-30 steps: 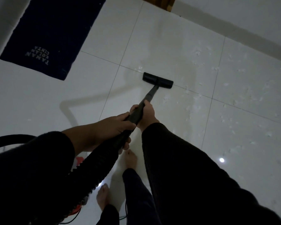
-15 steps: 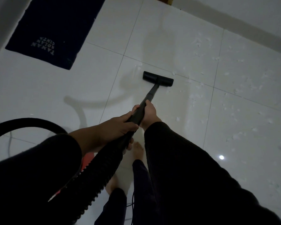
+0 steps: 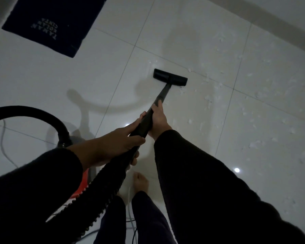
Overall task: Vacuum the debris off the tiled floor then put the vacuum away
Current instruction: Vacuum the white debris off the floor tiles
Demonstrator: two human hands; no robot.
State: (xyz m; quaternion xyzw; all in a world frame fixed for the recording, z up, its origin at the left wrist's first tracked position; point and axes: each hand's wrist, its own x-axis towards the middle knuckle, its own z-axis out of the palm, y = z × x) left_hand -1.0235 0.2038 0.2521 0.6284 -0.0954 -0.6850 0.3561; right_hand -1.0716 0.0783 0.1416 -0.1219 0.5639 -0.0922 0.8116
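Observation:
A black vacuum wand [image 3: 163,94] slopes down to a flat black floor nozzle [image 3: 170,79] resting on the white tiled floor [image 3: 42,88]. My right hand [image 3: 158,121] grips the wand from the right, ahead of my left hand [image 3: 121,140], which holds where the wand meets the ribbed black hose [image 3: 102,187]. White scraps of debris [image 3: 208,101] lie scattered over the tiles right of the nozzle and beyond. The vacuum's red and grey body [image 3: 83,182] shows partly under my left arm.
A dark blue mat [image 3: 51,27] with white lettering lies at the far left. The hose loops in an arc [image 3: 33,113] on the left, beside a thin cable [image 3: 4,147]. My bare feet [image 3: 141,182] stand below the hands. A wall base [image 3: 271,27] runs across the top right.
The view has swung so the mat sits higher and more of the hose loop shows on the left. The nozzle lies slightly nearer me on the tile, both hands still on the wand.

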